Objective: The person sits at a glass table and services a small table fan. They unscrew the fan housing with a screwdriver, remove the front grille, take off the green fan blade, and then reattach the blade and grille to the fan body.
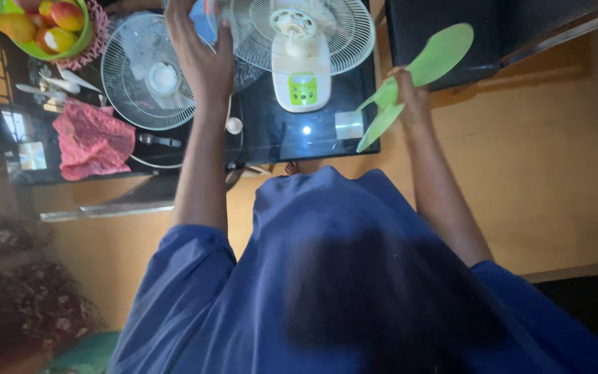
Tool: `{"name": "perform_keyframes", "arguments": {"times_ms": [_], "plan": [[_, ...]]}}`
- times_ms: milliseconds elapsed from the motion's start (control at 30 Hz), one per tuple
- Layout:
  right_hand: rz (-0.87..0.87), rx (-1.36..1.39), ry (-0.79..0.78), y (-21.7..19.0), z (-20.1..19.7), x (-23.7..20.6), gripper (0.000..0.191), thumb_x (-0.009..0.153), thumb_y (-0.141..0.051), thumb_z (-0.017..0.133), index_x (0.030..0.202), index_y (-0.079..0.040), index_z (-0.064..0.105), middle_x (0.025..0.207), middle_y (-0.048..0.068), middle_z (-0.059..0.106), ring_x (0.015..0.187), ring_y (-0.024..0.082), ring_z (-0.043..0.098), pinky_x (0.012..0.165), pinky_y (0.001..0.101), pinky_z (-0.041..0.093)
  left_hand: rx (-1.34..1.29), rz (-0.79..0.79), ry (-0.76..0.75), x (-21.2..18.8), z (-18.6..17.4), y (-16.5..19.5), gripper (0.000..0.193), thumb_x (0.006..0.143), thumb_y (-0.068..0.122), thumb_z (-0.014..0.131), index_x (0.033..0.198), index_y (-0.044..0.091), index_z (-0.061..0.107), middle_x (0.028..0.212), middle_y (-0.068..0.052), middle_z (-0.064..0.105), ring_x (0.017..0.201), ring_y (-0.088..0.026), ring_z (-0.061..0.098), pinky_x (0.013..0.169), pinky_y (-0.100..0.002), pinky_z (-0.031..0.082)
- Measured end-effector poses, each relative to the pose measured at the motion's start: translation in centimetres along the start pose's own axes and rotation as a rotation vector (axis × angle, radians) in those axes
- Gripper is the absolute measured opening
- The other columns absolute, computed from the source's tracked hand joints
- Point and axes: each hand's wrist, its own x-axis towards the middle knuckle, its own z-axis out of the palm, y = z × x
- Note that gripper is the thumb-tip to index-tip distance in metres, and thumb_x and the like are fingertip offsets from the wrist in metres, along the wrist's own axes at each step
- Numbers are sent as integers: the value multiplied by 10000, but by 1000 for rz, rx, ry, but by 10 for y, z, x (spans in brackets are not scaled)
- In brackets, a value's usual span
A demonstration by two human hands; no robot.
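Your right hand is clamped on the green fan blade, holding it up beside the dark glass surface. Your left hand grips the rim of the fan's rear grille; the loose front grille lies just beside it

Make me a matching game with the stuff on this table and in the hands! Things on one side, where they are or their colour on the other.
Things:
1. fan blade
2. cloth
3. fruit bowl
4. fan grille

Descriptions:
A. pink, crumpled on the table
B. green, held in the right hand
C. white, lying flat beside the left hand
D. at the table's corner

Pairs: 1-B, 2-A, 3-D, 4-C
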Motion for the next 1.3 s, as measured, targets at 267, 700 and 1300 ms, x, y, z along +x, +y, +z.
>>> {"name": "perform_keyframes", "arguments": {"times_ms": [267, 700, 1300], "plan": [[-726, -834, 170, -16, 42, 46, 266, 1011, -232, 777, 1178, -50, 679, 1049, 122, 688, 994, 342, 661, 858, 471, 529, -103, -55, -369, 36, 11, -80, 551, 1006, 185, 736, 1468, -8, 507, 1385, -254, 624, 1286, -380, 616, 1103, -430, 474], [-820, -1177, 229, -23, 51, 68, 210, 1050, -221, 649, 1013, -20, 697, 1033, 193, 704, 954, 431, 634, 817, 524, 525, -162, -266, -291, 39, 3, -62, 238, 949, 134, 686, 1158, 50, 765, 838, -151, 770, 707, -246, 756, 684, -357, 566], [-803, -1135, 208, -37, 60, 91, 235, 1090, -215, 592, 1027, -3, 673, 1004, 199, 692, 985, 433, 631, 825, 537, 523, 46, -51, -258, 5, -2, -19, 259, 992, 91, 662, 1239, 53, 729, 908, -188, 726, 787, -363, 704, 698, -448, 539]]}}
